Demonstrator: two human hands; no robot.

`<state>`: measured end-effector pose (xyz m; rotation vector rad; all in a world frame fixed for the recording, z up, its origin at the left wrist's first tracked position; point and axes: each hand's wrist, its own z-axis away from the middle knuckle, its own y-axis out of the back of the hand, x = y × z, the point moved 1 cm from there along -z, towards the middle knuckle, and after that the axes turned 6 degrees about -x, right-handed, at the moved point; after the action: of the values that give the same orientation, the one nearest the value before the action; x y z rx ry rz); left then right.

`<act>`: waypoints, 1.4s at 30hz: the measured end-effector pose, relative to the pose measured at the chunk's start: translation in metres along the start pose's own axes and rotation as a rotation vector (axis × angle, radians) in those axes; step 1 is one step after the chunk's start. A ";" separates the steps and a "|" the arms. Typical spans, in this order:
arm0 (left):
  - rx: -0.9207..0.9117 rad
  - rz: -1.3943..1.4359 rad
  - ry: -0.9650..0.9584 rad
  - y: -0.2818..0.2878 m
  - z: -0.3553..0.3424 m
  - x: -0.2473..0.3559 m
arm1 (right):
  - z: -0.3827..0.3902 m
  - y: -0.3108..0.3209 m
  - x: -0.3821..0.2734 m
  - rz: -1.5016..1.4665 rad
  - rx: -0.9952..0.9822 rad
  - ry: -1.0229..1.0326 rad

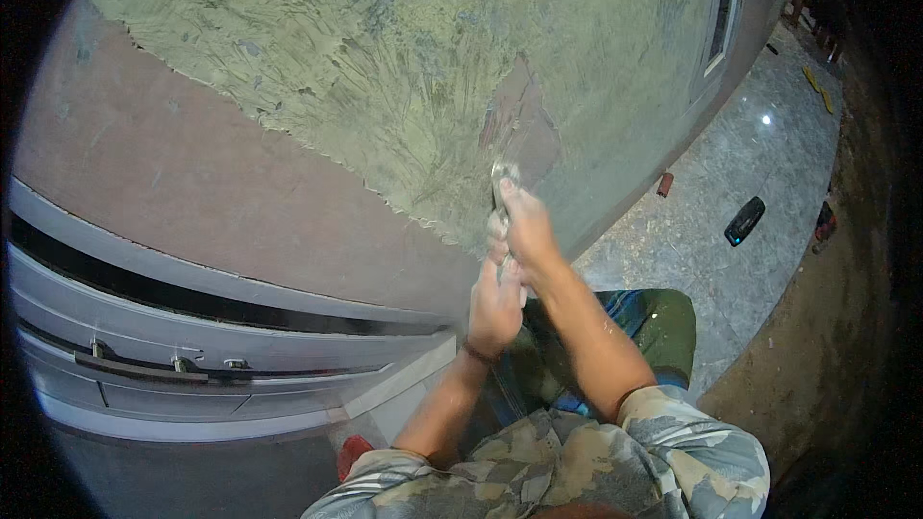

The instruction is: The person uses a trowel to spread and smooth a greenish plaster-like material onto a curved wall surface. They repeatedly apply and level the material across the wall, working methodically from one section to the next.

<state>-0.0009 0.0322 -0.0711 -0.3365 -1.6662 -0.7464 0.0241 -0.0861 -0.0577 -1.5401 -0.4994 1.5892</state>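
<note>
Both hands, right hand above left hand, fingers clamped on a trowel, spread putty across the wall; the wall's lower-left stretch remains bare.

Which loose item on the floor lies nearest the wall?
The small reddish block, right at the wall's foot. The black device and the yellow pieces lie farther out.

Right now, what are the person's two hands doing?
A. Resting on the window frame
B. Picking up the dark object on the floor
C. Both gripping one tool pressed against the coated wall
C: the right hand and left hand clasp a scraper-like tool against the greenish-coated wall.
</note>
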 end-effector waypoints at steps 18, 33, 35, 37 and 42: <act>0.072 -0.122 -0.055 0.001 0.009 -0.013 | 0.006 -0.009 0.008 0.054 0.007 -0.038; 0.060 -0.032 0.045 -0.017 -0.007 0.006 | -0.007 0.003 -0.012 0.078 -0.043 -0.073; 0.022 -0.020 0.054 -0.021 -0.024 0.009 | -0.013 0.005 -0.034 0.077 -0.058 0.000; 0.010 -0.012 0.020 -0.024 -0.037 0.009 | -0.016 0.007 -0.050 0.071 -0.092 0.080; 0.048 -0.036 0.095 -0.016 -0.011 -0.004 | 0.000 -0.001 -0.022 0.117 -0.061 -0.026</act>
<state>-0.0007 0.0137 -0.0783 -0.2347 -1.6011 -0.7372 0.0221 -0.1034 -0.0437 -1.6213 -0.4838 1.6985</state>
